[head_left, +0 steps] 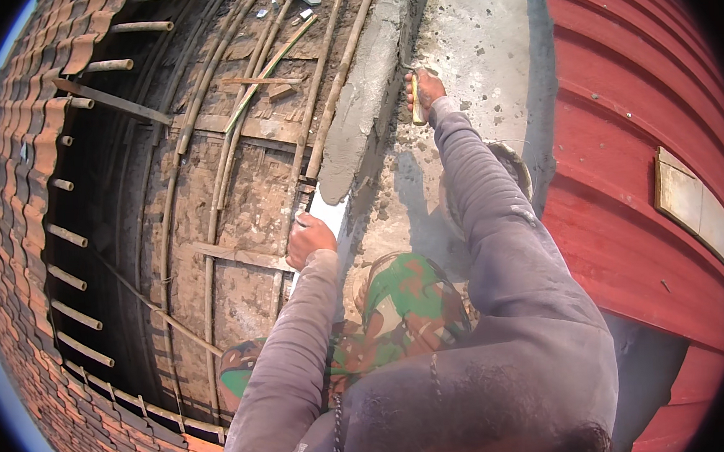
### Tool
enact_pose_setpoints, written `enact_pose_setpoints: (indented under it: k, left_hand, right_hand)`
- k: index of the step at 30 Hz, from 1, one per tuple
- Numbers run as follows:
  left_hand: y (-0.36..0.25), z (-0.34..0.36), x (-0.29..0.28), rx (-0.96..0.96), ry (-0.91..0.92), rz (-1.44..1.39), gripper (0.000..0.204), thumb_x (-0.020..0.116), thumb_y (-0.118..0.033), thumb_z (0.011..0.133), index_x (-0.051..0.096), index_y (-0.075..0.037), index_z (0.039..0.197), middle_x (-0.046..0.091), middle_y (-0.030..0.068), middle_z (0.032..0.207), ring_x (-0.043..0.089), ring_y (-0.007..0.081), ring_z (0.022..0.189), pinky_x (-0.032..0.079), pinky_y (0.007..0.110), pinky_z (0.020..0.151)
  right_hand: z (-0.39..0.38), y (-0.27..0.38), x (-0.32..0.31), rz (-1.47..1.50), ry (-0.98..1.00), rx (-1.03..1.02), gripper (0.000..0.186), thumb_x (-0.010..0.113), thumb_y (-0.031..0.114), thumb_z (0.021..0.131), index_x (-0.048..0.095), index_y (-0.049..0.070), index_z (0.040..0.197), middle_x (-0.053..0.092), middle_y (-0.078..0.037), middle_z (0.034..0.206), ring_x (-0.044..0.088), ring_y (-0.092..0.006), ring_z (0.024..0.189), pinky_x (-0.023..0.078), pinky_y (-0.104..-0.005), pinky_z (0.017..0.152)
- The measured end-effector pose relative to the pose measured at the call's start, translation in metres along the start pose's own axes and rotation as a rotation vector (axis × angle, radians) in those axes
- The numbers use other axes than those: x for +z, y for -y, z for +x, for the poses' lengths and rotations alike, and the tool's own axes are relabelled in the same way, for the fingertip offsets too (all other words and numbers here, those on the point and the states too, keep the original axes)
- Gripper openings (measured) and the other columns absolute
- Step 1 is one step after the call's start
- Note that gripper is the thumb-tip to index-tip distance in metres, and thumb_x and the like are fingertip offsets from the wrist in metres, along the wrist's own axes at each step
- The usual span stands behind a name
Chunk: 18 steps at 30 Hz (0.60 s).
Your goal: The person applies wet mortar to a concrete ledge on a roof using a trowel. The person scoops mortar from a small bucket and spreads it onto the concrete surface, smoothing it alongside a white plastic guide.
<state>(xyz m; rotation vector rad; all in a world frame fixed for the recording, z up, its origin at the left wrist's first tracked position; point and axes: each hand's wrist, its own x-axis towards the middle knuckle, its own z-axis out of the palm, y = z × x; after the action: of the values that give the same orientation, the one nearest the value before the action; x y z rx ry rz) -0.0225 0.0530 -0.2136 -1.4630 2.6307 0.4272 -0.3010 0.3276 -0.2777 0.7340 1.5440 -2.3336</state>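
Note:
My right hand (427,92) is closed round the pale wooden handle of a trowel (417,111). The blade, mostly hidden by the hand, meets the side of a ridge of wet grey mortar (363,100). My left hand (311,240) has its fingers curled beside a white strip (328,214) at the near end of the mortar. What those fingers grip, if anything, is hidden. Under my right forearm stands a bucket (516,165), partly covered by the sleeve.
A mortar-splashed concrete slab (483,41) borders a red metal roof (626,165) on the right. To the left, bamboo poles (210,211) cross an opened roof with dark gaps, edged by clay tiles (36,240). A wooden-edged board (696,198) lies on the red roof.

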Motion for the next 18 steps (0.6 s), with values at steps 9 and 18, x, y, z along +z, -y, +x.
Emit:
enact_pose_setpoints:
  k: [9,18]
  left_hand:
    - [0.003,-0.001,-0.002,-0.009,0.014,-0.026,0.062,0.034,-0.049,0.106,0.079,-0.007,0.113,0.076,0.0205,0.117,0.069,0.042,0.114,0.045,0.056,0.103]
    - [0.001,-0.004,-0.007,-0.023,-0.004,-0.023,0.06,0.036,-0.049,0.106,0.079,-0.007,0.112,0.076,0.019,0.115,0.07,0.0411,0.112,0.045,0.055,0.103]
  right_hand:
    - [-0.065,-0.054,-0.005,0.068,-0.047,0.04,0.038,0.044,0.042,0.109,0.061,0.008,0.105,0.054,-0.002,0.073,0.05,-0.0157,0.052,0.046,-0.0358,0.046]
    - [-0.06,-0.048,-0.007,-0.089,-0.047,0.171,0.037,0.047,0.041,0.109,0.061,0.008,0.102,0.052,-0.002,0.073,0.048,-0.0156,0.053,0.045,-0.0357,0.046]
